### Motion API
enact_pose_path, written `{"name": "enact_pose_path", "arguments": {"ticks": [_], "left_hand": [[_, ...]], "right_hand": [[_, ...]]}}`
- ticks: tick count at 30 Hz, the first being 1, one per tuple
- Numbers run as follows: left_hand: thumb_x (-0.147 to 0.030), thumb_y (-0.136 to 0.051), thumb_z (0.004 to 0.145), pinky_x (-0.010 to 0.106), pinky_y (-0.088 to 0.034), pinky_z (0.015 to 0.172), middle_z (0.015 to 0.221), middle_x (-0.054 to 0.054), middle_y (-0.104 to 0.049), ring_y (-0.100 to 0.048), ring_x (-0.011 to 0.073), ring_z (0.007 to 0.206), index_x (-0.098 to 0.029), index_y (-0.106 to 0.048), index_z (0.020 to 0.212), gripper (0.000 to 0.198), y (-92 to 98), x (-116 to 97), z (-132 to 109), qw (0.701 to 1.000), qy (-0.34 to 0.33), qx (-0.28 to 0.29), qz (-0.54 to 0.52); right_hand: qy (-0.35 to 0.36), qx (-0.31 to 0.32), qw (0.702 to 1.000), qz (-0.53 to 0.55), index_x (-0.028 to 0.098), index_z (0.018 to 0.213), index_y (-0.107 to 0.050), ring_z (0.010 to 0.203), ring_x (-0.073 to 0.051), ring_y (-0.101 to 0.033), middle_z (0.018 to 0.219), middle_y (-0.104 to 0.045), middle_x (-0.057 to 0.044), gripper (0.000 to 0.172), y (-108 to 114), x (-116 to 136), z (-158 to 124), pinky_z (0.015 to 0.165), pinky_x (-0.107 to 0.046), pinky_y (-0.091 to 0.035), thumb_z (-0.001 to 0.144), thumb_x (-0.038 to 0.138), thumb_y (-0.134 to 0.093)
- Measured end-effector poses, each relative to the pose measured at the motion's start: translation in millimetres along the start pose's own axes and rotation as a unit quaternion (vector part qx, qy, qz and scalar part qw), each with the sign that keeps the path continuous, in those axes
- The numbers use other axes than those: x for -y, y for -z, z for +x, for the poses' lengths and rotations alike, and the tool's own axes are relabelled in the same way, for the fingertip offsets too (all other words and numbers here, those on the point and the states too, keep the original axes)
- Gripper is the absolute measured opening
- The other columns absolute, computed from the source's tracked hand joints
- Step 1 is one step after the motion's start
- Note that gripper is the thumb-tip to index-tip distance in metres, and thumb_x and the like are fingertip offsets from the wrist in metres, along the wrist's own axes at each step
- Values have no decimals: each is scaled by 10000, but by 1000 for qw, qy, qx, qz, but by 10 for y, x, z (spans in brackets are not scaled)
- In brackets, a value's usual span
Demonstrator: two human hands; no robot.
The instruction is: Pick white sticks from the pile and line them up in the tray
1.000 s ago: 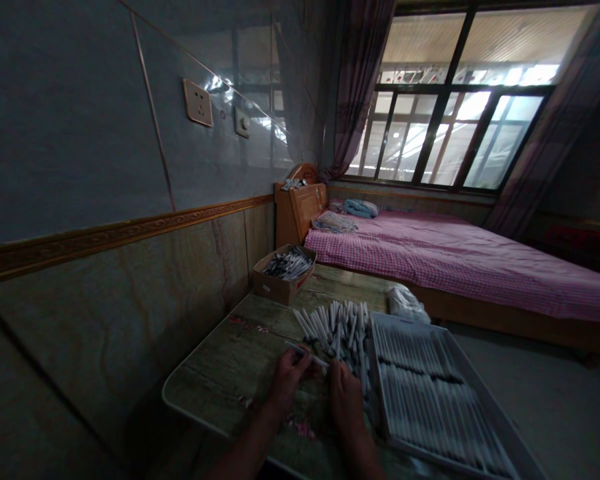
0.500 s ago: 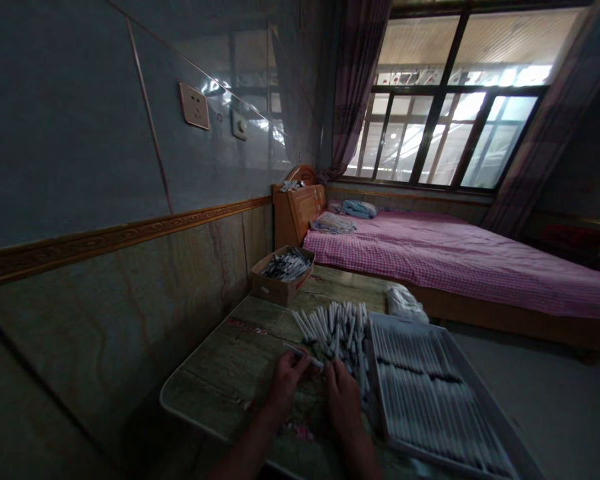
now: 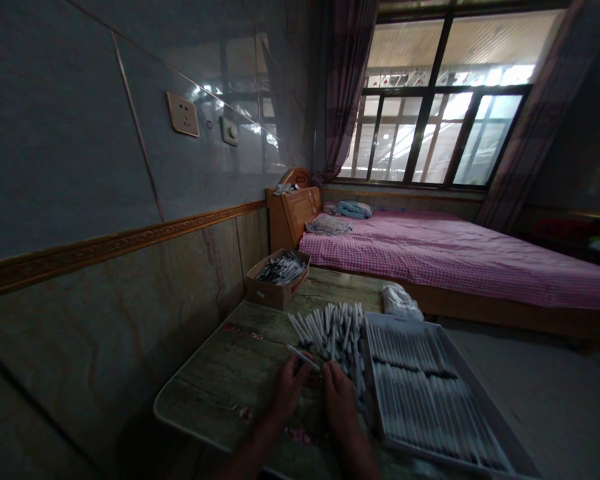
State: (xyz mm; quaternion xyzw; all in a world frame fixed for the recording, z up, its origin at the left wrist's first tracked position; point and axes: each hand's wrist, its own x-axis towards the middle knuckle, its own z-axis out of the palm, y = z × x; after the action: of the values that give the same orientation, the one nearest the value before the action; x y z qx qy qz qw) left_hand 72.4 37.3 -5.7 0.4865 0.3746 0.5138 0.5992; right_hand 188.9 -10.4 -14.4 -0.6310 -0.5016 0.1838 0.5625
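Note:
A slim white pen [image 3: 301, 356] slants between my two hands above the table. My left hand [image 3: 289, 385] pinches it near its middle, thumb and fingers closed. At the pen's lower right end, my right hand [image 3: 339, 393] is closed with its fingertips on it; the exact grip is hidden by the fingers. Just beyond my hands lies a pile of white pens [image 3: 330, 323] with dark ends, fanned out on the table. To the right of my right hand, a shallow white tray [image 3: 377, 393] holds pens laid side by side in two rows.
A cardboard box [image 3: 269, 294] full of dark and pale pen-like pieces stands at the table's far left, by the wall. A clear plastic bag [image 3: 401, 302] lies behind the tray. The table [image 3: 205, 380] borders a bed [image 3: 430, 257] with a pink checked cover.
The pen tilts a little more steeply between my hands, its left end raised. My view has shifted slightly; both hands stay closed at the pen.

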Motion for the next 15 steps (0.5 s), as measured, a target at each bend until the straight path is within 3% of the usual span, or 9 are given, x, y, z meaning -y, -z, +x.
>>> {"name": "enact_pose_path", "arguments": {"ticks": [4, 7, 12, 15], "left_hand": [[-449, -683, 753, 293, -508, 610, 752, 45, -714, -665, 228, 676, -221, -699, 836, 243, -102, -59, 62, 995, -35, 8, 90], [-232, -697, 719, 304, -482, 817, 886, 65, -726, -668, 253, 889, -244, -718, 826, 110, -215, -165, 219, 968, -101, -2, 232], [-186, -606, 802, 270, -433, 917, 1153, 92, -660, -621, 223, 1082, -215, -667, 1073, 280, -438, -261, 481, 832, -56, 73, 548], [-208, -635, 787, 269, -443, 903, 1164, 81, -652, -629, 214, 1052, -209, -658, 1078, 292, -526, -223, 550, 800, -32, 91, 592]], "right_hand": [[-50, -106, 992, 37, 287, 636, -433, 599, -187, -471, 603, -480, 27, 390, 37, -1, 48, 591, -293, -388, 898, 556, -331], [-74, -147, 985, 57, 288, 624, -404, 586, -180, -421, 591, -412, 39, 414, 60, 18, 71, 557, -287, -373, 888, 596, -319], [-88, -165, 978, 94, 274, 657, -455, 608, -177, -436, 616, -458, 34, 416, 34, 13, 84, 578, -288, -386, 860, 622, -350], [-89, -163, 976, 112, 268, 656, -468, 614, -178, -454, 616, -471, 34, 421, 4, -19, 90, 591, -290, -390, 857, 622, -358]]}}
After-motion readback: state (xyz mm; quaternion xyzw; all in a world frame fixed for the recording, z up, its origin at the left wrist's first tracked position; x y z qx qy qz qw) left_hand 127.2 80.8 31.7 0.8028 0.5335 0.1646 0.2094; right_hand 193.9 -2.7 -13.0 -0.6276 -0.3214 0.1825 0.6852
